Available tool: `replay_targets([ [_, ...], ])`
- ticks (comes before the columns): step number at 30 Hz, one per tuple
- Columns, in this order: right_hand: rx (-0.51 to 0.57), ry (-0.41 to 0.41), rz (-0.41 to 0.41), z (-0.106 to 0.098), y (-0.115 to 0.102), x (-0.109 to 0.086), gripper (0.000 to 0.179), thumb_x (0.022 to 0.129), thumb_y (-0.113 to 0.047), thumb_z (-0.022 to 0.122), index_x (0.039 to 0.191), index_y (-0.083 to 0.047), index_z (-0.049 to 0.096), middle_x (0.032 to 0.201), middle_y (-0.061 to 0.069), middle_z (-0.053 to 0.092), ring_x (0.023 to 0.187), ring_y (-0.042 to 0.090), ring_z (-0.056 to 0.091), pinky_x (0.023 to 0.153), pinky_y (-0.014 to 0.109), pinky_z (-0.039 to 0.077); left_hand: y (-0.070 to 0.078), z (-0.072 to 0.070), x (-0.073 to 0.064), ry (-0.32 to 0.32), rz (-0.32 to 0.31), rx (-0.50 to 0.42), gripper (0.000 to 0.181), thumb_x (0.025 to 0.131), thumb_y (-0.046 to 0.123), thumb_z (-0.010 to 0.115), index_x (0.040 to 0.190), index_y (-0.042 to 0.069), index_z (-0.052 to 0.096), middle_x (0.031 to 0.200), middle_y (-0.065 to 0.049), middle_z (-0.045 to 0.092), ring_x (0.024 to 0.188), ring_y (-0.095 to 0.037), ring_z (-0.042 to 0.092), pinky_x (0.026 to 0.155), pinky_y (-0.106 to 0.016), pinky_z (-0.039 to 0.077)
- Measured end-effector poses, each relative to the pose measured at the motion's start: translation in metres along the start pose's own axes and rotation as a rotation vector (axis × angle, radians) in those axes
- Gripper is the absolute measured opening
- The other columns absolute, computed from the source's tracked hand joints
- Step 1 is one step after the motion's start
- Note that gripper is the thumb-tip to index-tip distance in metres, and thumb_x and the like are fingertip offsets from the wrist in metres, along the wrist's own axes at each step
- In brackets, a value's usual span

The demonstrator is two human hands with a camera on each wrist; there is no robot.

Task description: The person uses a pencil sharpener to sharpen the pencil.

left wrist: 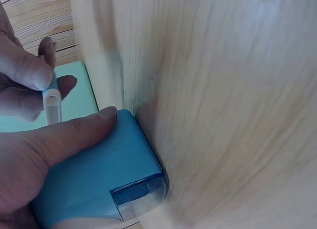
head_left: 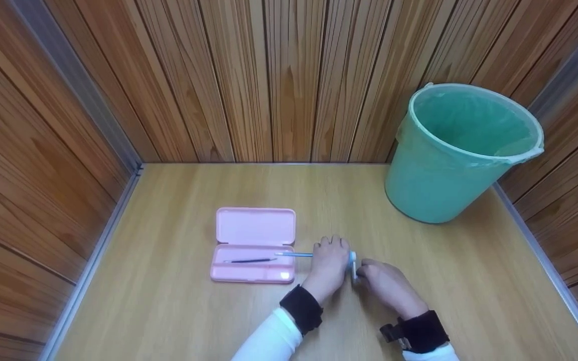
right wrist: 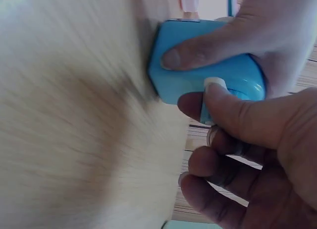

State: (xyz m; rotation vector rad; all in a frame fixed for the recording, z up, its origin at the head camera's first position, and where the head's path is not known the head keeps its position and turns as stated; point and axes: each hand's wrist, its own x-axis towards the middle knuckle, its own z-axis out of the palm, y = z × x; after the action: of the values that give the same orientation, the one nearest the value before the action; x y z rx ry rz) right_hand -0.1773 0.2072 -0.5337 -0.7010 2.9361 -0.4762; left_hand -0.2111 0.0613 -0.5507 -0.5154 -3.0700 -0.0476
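Note:
A blue crank pencil sharpener (left wrist: 99, 164) stands on the table, mostly under my left hand (head_left: 330, 263) in the head view. That hand grips its body from above, the thumb lying along one side. On the crank side, my right hand (head_left: 389, 286) pinches the small crank handle (left wrist: 53, 107) between thumb and forefinger; its other fingers curl loosely. A light-blue pencil (head_left: 294, 254) sticks out to the left from beneath my left hand, its far end over an open pink pencil case (head_left: 255, 225). Inside the case lies a dark, thin pencil (head_left: 251, 260).
A green bucket (head_left: 434, 185) with a clear liner stands at the back right of the wooden table (head_left: 178, 321). Wood-panelled walls (head_left: 294, 80) close off the back and both sides, with grey metal strips along the table's side edges.

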Motion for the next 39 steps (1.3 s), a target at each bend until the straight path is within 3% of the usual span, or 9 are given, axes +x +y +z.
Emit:
replay_targets([
  [4,0.032,-0.024,0.006,-0.006,0.001,0.0,0.01,0.089,0.001,0.073,0.094,-0.005,0.078,0.083,-0.004,0.062,0.073,0.013,0.061,0.067,0.031,0.052,-0.001,-0.001,0.002,-0.04,-0.002,-0.002,0.033,0.093,0.019,0.072,0.124,0.011,0.064,0.111,-0.006,0.065,0.098,-0.023,0.061,0.083,-0.037,0.054],
  [10,0.013,-0.02,-0.055,-0.011,0.002,-0.002,0.008,0.091,0.001,0.072,0.094,-0.004,0.078,0.083,-0.002,0.062,0.073,0.014,0.063,0.066,0.034,0.054,0.0,-0.003,0.0,-0.006,0.001,0.004,0.03,0.091,0.017,0.073,0.12,0.012,0.065,0.11,-0.004,0.066,0.097,-0.023,0.061,0.08,-0.036,0.053],
  [21,0.045,0.002,-0.02,-0.016,0.002,-0.002,0.011,0.09,0.002,0.072,0.098,-0.004,0.078,0.085,-0.005,0.061,0.076,0.012,0.062,0.069,0.03,0.053,0.001,-0.003,0.001,-0.025,0.001,0.027,0.036,0.09,0.018,0.074,0.124,0.014,0.064,0.115,-0.004,0.066,0.1,-0.023,0.062,0.083,-0.036,0.053],
  [26,0.067,0.034,-0.019,-0.018,0.001,-0.001,0.007,0.092,-0.002,0.072,0.097,-0.005,0.077,0.084,-0.007,0.058,0.075,0.011,0.059,0.068,0.03,0.052,-0.001,-0.001,0.001,-0.001,0.01,0.02,0.029,0.094,0.018,0.07,0.122,0.014,0.065,0.112,-0.003,0.066,0.097,-0.022,0.062,0.08,-0.036,0.053],
  [32,0.135,0.025,0.047,-0.023,0.002,0.003,0.01,0.097,-0.006,0.069,0.102,-0.007,0.077,0.086,-0.008,0.058,0.076,0.008,0.057,0.069,0.027,0.051,-0.004,0.0,-0.001,0.013,0.033,0.021,0.031,0.092,0.02,0.073,0.121,0.014,0.064,0.112,-0.003,0.066,0.096,-0.022,0.062,0.079,-0.035,0.053],
  [39,0.119,0.203,0.009,-0.022,0.01,0.012,0.008,0.097,-0.008,0.069,0.098,-0.005,0.076,0.085,-0.005,0.059,0.075,0.012,0.06,0.066,0.031,0.053,-0.005,0.0,-0.002,0.041,0.063,0.02,0.03,0.092,0.019,0.074,0.12,0.014,0.064,0.112,-0.003,0.066,0.098,-0.022,0.063,0.079,-0.036,0.054],
])
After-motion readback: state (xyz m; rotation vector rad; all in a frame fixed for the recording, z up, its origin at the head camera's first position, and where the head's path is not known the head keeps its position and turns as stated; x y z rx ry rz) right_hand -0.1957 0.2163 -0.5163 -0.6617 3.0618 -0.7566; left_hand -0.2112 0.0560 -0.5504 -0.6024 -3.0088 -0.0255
